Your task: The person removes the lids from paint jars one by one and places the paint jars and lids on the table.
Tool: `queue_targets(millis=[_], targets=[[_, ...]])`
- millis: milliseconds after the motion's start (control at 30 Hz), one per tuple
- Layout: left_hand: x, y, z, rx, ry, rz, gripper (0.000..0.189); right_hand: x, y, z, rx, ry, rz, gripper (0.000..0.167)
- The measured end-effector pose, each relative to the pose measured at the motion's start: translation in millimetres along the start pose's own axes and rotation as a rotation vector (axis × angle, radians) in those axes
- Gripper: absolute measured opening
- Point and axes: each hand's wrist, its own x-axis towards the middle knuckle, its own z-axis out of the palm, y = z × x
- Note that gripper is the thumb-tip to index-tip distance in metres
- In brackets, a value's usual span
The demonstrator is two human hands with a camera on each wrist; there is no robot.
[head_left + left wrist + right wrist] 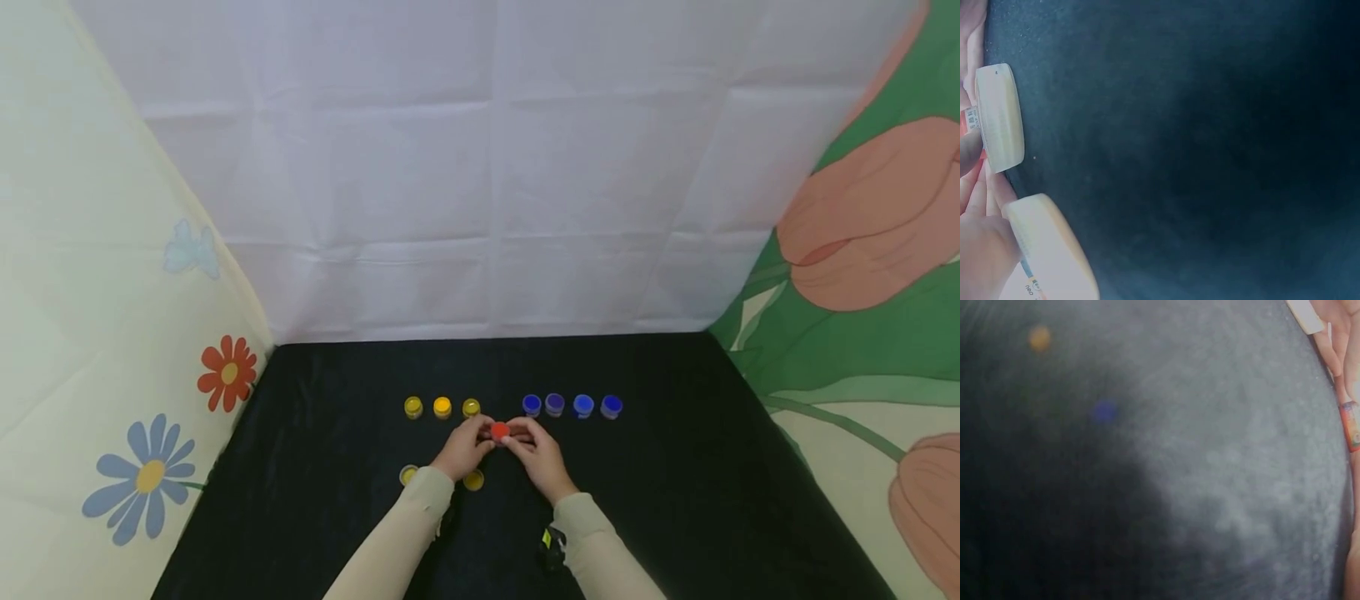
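Note:
Both hands meet around a small red paint jar [500, 431] in the head view. My left hand [462, 450] pinches its left side and my right hand [542, 458] grips it from the right. The jar's labelled side [1351, 427] peeks out at the edge of the right wrist view. Just beyond the left hand stands a yellow jar [471, 407], in a row with an orange-yellow jar [442, 407] and another yellow one [413, 407]. Near the left wrist are two more yellow pieces, one [473, 480] right of the forearm, the other [408, 474] partly behind the sleeve.
Several blue and purple jars, among them a light blue one [583, 406], form a row at the back right. A black cloth [675, 483] covers the table, with a white sheet [487, 208] behind it. Two pale rounded pieces [1000, 119] show in the left wrist view.

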Motion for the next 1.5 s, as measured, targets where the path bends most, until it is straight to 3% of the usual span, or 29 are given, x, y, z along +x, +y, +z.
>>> queue_targets(millis=[267, 500, 700, 1133, 1500], targets=[[-1.2, 2.4, 1.6, 0.007, -0.006, -0.009, 0.019, -2.6, -6, -2, -0.038, -0.02, 0.012, 0.025], [3.4, 0.7, 1.5, 0.007, -0.006, -0.014, 0.019, 9.3, 29, 3, -0.053, 0.02, 0.007, 0.028], [5.1, -3.9, 2.5, 0.006, 0.002, 0.001, 0.02, 13.1, 38, 5, -0.062, 0.039, -0.013, 0.028], [2.9, -9.9, 2.0, 0.015, 0.0, -0.009, 0.02, 11.3, 35, 6, -0.071, -0.014, -0.023, 0.029], [3.1, -4.8, 3.0, 0.01, 0.008, -0.011, 0.021, 13.1, 35, 6, -0.064, 0.004, -0.009, 0.026]])
